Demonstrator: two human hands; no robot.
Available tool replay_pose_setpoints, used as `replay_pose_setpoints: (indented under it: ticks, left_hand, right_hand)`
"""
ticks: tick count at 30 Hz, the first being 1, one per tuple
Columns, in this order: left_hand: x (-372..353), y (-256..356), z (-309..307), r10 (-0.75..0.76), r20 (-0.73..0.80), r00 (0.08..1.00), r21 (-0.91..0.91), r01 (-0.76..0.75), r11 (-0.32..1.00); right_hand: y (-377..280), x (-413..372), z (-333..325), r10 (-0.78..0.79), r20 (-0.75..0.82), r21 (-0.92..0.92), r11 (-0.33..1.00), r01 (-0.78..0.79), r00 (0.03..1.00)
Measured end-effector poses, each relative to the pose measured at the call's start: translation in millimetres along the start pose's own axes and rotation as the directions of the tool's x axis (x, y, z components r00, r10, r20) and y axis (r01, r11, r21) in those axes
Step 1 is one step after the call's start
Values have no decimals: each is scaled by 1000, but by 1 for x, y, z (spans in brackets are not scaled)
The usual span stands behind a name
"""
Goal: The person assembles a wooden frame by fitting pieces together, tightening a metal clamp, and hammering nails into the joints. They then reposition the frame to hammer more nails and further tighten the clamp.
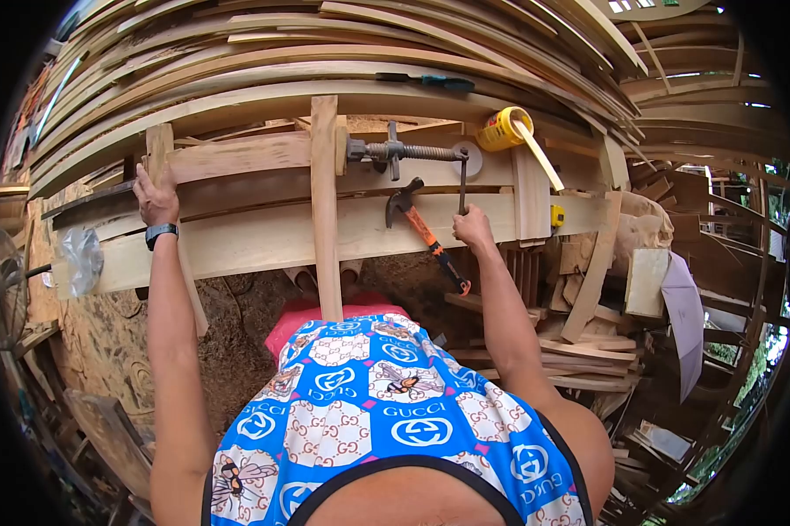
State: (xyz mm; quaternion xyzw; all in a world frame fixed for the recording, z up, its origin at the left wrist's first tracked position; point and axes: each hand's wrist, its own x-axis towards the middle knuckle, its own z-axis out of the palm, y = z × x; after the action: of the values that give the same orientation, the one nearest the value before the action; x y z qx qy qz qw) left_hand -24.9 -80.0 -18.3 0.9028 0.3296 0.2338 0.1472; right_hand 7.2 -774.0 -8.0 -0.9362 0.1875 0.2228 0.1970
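Observation:
My left hand [156,196] grips the end of an upright wooden strip [159,149] at the left of the bench, a dark watch on the wrist. My right hand [472,226] is closed around the thin metal handle [462,182] of a screw clamp [404,152] that presses a vertical wooden bar [325,202] against horizontal planks [237,158]. An orange-handled claw hammer [426,235] lies on the plank just left of my right hand.
A yellow glue bottle [502,128] with a wooden stick [540,156] stands at the right of the clamp. A small yellow tape measure [556,216] sits farther right. Curved planks are stacked above, offcuts [588,351] below right, a plastic bag [83,258] at left.

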Motion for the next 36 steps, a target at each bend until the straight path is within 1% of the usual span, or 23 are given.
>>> replay_pose_setpoints:
  ticks: [1,3,5,7,9,11,12,13,15,18,19,21,22,24,25,27,28,31,32,34,36]
  left_hand:
    - [0,-2,3,14,-8,1000,-4,-14,1000]
    - [0,-5,4,14,-23,1000,3,-14,1000]
    - [-2,0,1,20,-8,1000,-12,-20,1000]
    - [-2,1,-1,6,-13,1000,-1,-6,1000]
    - [-3,7,-4,14,-15,1000,5,-14,1000]
    - [-2,3,-1,17,-10,1000,9,-16,1000]
    - [-3,6,-3,11,-11,1000,13,-11,1000]
    - [-3,7,-4,6,-10,1000,18,-5,1000]
    - [-3,6,-4,18,-22,1000,22,-17,1000]
    - [-3,6,-3,32,-28,999,18,-32,999]
    - [-3,6,-4,33,-25,999,10,-32,999]
    - [-3,7,-6,35,-30,999,11,-35,999]
    - [-3,8,-6,41,-33,999,8,-41,999]
    - [-4,8,-6,32,-31,999,15,-32,999]
    - [-3,8,-7,26,-28,999,18,-26,1000]
    - [-4,8,-8,26,-30,999,14,-26,1000]
    - [-4,9,-8,33,-29,999,3,-33,999]
    - [-4,11,-9,28,-32,999,24,-27,999]
    - [-5,11,-8,25,-30,999,23,-24,999]
    - [-4,10,-10,24,-27,999,2,-24,1000]
    - [-4,14,-10,13,-26,1000,-5,-14,1000]
  right_hand:
    - [-9,-6,-12,-10,3,-3,1000,10,1000]
    - [-50,-48,-58,73,123,186,978,-96,990]
    - [-82,-78,-102,67,102,89,993,-76,993]
    - [-87,-79,-131,-54,88,183,982,37,995]
    - [-105,-85,-158,-162,-13,305,939,158,987]
    - [-127,-81,-180,-245,-58,356,900,249,968]
    - [-135,-71,-186,-254,-59,395,882,256,965]
    - [-147,-63,-193,-259,-49,395,882,257,965]
    - [-159,-27,-199,-337,-145,384,847,367,930]
    - [-186,18,-203,-287,-168,437,836,332,943]
    - [-191,38,-200,-291,-164,438,835,334,943]
    - [-196,81,-189,-251,-201,473,822,319,947]
    - [-198,99,-181,-255,-197,473,821,320,947]
    - [-204,131,-166,-235,-378,132,944,304,895]
    - [-209,143,-159,-241,-374,131,942,308,896]
    - [-216,157,-147,-192,-397,-53,981,187,897]
    - [-215,159,-144,-193,-393,-52,981,187,899]
    - [-210,156,-140,-318,-472,-153,948,279,822]
    - [-204,150,-135,-319,-470,-156,948,279,823]
    - [-182,123,-114,-369,-421,-192,929,317,828]
    - [-162,91,-95,-368,-364,-196,928,316,856]
